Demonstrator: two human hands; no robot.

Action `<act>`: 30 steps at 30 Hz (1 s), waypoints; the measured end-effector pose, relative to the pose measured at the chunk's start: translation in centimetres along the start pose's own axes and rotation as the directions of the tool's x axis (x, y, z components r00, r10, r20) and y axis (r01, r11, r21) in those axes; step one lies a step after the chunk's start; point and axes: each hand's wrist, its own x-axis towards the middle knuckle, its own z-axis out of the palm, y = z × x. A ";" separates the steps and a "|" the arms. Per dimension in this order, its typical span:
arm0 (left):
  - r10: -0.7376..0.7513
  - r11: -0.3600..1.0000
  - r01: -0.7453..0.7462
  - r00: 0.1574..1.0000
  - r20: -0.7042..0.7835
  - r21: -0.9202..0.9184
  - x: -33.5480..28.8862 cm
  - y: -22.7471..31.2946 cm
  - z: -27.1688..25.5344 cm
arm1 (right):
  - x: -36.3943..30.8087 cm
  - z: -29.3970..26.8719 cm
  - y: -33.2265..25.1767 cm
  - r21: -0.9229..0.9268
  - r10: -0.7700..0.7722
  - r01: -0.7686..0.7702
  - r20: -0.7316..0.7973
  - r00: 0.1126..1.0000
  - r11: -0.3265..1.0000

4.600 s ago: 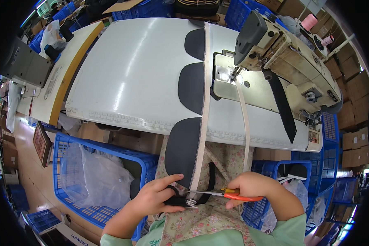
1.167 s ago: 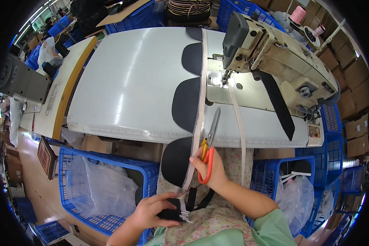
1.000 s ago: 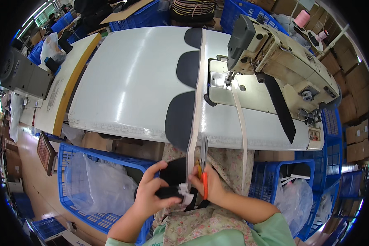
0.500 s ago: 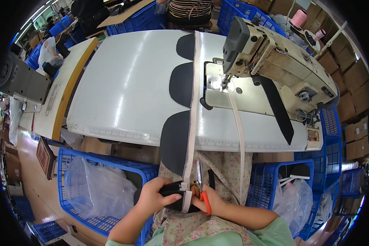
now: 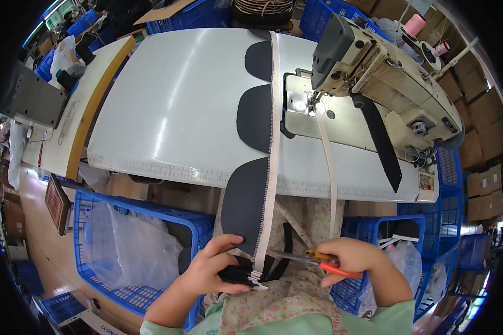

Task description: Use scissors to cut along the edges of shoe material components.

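Note:
A strip of dark rounded fabric pieces (image 5: pixel 246 195), joined along one edge by a pale tape (image 5: pixel 272 184), runs from the machine table down to my lap. My left hand (image 5: pixel 211 268) is closed on its near end, where several dark layers and folded tape ends are bunched between thumb and fingers. In my right hand (image 5: pixel 355 259) is a pair of scissors with an orange and yellow handle (image 5: pixel 341 272). Their blades point left, toward the tape just above the bunch; whether they touch it I cannot tell. A second pale tape (image 5: pixel 328 156) hangs from the sewing machine's needle area.
The sewing machine (image 5: pixel 391 84) stands on the right of the white table (image 5: pixel 167 111), a black strap hanging on it. Blue crates (image 5: pixel 134 201) with plastic bags flank my lap, another crate (image 5: pixel 383 220) at the right. A second machine (image 5: pixel 33 95) is at far left.
My right hand with the scissors has moved right, away from my left hand, and the blades have swung from upward to leftward. The strip's near end has shifted slightly right and lower.

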 end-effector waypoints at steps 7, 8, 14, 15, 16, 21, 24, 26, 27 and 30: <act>-0.002 0.989 -0.004 0.999 0.036 0.149 0.7 1.1 0.1 | 0.4 -1.4 -0.5 -0.146 0.130 -0.109 0.143 0.981 0.983; -0.004 0.989 -0.002 0.999 0.036 0.151 0.7 1.1 0.1 | 0.8 -1.3 -0.8 -0.161 0.110 -0.086 0.147 0.983 0.983; 0.015 0.982 -0.027 0.998 0.068 0.186 0.7 1.3 0.0 | 2.1 -1.7 -1.8 -0.200 0.132 -0.093 0.193 0.972 0.975; 0.012 0.982 -0.024 0.997 0.070 0.186 0.7 1.3 0.0 | 2.1 -1.8 -1.8 -0.200 0.132 -0.093 0.193 0.972 0.975; 0.009 0.982 -0.022 0.997 0.071 0.186 0.7 1.4 -0.1 | 2.1 -1.7 -1.7 -0.199 0.120 -0.081 0.191 0.974 0.977; 0.028 0.982 -0.041 0.997 0.071 0.182 0.9 1.3 -0.1 | 1.9 -1.4 -0.9 -0.199 0.097 -0.061 0.173 0.980 0.978; 0.031 0.982 -0.043 0.997 0.072 0.181 1.0 1.4 0.0 | 1.9 -1.1 -0.7 -0.203 0.091 -0.056 0.165 0.982 0.978; 0.029 0.982 -0.042 0.997 0.074 0.185 1.0 1.4 0.0 | 1.9 -1.0 -0.7 -0.221 0.079 -0.045 0.148 0.986 0.974; 0.015 0.983 -0.029 0.997 0.076 0.183 0.9 1.4 0.0 | 1.8 -0.8 -0.7 -0.221 0.078 -0.044 0.147 0.986 0.974; 0.015 0.984 -0.028 0.997 0.072 0.177 0.7 1.1 0.1 | 1.6 -0.6 -0.8 -0.227 0.067 -0.049 0.068 0.995 0.973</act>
